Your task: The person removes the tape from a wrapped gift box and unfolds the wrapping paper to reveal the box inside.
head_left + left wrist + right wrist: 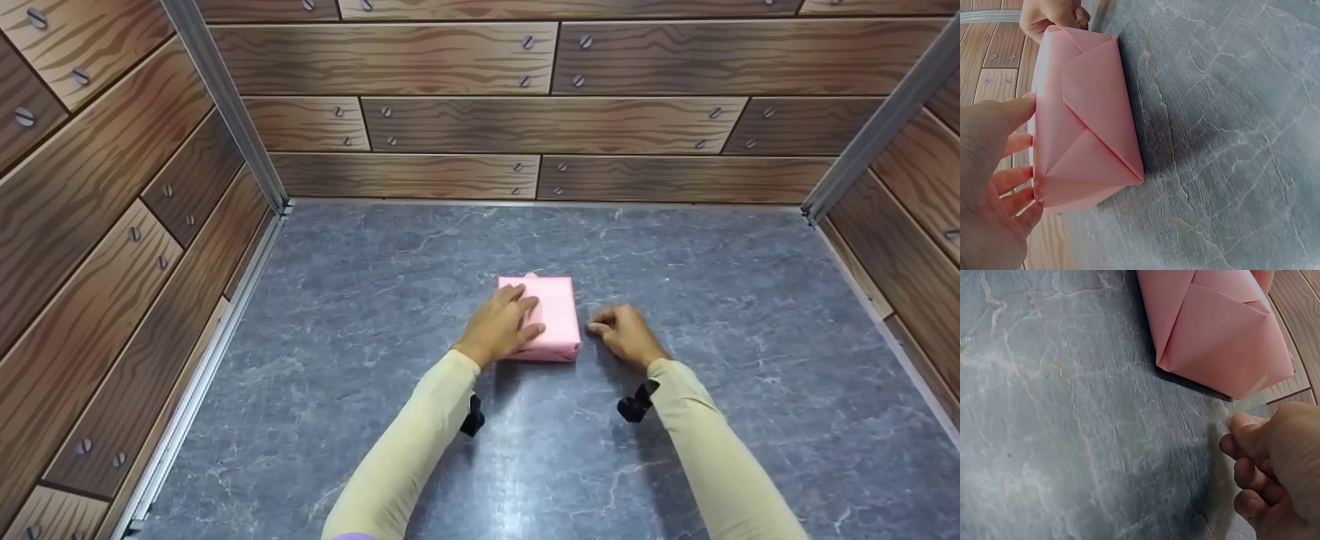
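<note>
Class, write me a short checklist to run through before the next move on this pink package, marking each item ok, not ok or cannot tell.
1. Package resting on the table: ok.
2. Left hand steadying it: ok, fingers spread over the top.
3. Right hand apart from the package: ok, just to its right.
4. Right thumb and finger pinching something: ok, apparently a clear strip.
5. Strip stuck to the package: cannot tell, too faint.
6. Near-end flaps folded in: ok; whether fastened, cannot tell.
</note>
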Demonstrator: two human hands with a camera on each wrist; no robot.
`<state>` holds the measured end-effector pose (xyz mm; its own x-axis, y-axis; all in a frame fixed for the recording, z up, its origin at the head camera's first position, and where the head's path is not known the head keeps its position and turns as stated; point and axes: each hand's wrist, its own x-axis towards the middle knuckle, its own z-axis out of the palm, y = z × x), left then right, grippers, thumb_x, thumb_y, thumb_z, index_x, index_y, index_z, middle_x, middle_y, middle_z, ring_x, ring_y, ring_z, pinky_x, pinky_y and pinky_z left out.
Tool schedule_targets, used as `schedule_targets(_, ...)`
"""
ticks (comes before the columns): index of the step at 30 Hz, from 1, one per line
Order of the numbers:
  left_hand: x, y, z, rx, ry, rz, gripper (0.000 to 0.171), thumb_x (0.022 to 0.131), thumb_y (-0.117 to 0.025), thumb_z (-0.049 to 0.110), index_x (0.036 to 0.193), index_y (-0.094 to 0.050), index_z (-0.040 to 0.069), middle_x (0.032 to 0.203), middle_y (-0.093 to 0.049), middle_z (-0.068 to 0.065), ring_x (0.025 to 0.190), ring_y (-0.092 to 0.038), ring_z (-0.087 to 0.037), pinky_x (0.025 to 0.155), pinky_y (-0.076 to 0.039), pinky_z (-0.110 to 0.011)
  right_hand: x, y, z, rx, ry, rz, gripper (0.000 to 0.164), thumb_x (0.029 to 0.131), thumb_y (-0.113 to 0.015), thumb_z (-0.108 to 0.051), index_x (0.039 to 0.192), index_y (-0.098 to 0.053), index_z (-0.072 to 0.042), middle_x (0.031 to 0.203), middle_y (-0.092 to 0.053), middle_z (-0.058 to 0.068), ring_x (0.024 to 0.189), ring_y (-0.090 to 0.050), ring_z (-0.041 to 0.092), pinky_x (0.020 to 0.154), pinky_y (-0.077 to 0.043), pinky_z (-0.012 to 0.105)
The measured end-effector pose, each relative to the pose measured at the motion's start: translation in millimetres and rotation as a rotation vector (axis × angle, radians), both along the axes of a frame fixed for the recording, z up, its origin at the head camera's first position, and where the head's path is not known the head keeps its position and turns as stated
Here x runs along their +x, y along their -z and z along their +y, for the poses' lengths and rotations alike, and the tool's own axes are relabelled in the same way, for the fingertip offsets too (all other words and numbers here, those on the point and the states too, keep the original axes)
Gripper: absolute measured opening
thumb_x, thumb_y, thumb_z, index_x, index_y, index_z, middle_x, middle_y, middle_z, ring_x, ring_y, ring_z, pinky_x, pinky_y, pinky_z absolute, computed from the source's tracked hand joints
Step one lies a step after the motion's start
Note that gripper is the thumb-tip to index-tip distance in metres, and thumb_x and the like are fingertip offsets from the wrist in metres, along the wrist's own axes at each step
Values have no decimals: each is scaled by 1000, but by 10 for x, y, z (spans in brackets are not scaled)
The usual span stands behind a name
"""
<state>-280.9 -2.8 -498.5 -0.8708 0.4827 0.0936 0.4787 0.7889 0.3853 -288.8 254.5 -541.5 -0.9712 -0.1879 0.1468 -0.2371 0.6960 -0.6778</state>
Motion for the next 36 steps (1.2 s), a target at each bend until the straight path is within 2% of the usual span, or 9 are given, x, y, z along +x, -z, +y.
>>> schedule_targets(3,-2,-3,-3,3,1,3,52,99,-63,39,142,-58,11,155,-44,-16,145,-38,-33,120,-32,-45,-1,-4,15,2,25,-30,9,89,-72,0,92,-77,6,93,-75,18,88,-68,26,82,-54,39)
schedule_targets(8,-3,1,-7,13,11,28,50,99,-64,38,140,-60,9,152,-47,-18,143,-41,-34,119,-34,-44,5,-13,39,2,61,-65,8,85,-79,-4,86,-77,3,82,-75,11,72,-60,11,70,-48,27)
schedule_targets(15,1,4,-1,6,17,40,50,99,-65,38,140,-60,10,152,-47,-18,142,-42,-33,118,-35,-44,5,-22,26,6,62,-55,7,85,-78,-3,85,-75,3,78,-73,9,69,-57,11,68,-48,28)
schedule_targets(18,6,2,-3,10,18,40,50,99,-64,38,140,-60,9,152,-48,-18,142,-42,-33,118,-35,-44,-9,-75,-36,-21,92,-10,6,88,-72,-1,90,-74,5,80,-71,11,70,-57,14,67,-47,28)
schedule_targets(22,5,-3,-7,17,20,50,50,99,-65,37,139,-61,9,151,-48,-19,141,-43,-34,118,-36,-44,-47,-217,-204,-105,121,91,13,94,-70,-8,97,-74,4,84,-71,13,72,-60,20,66,-48,29)
schedule_targets(24,2,-7,-11,15,23,57,50,99,-65,37,139,-60,9,151,-48,-19,141,-43,-34,118,-35,-44,-63,-283,-307,-119,96,141,18,93,-74,-14,98,-75,3,84,-71,13,73,-62,22,66,-49,30)
schedule_targets(27,-3,0,-9,9,26,58,50,99,-64,38,140,-60,8,151,-48,-19,142,-43,-35,119,-34,-44,-63,-336,-437,-89,30,192,21,86,-82,-15,92,-74,3,81,-70,12,74,-64,25,68,-51,33)
schedule_targets(32,0,0,0,8,26,53,51,99,-64,38,140,-60,8,151,-48,-19,141,-43,-35,119,-33,-44,-53,-344,-515,-39,-15,211,11,85,-80,-5,85,-73,3,78,-70,12,71,-62,24,67,-51,36)
schedule_targets(36,-1,0,-6,8,33,68,50,99,-65,38,138,-61,7,149,-49,-21,140,-44,-35,119,-34,-44,-68,-337,-456,-68,32,193,7,89,-72,-3,88,-72,4,79,-69,13,71,-60,23,66,-49,33)
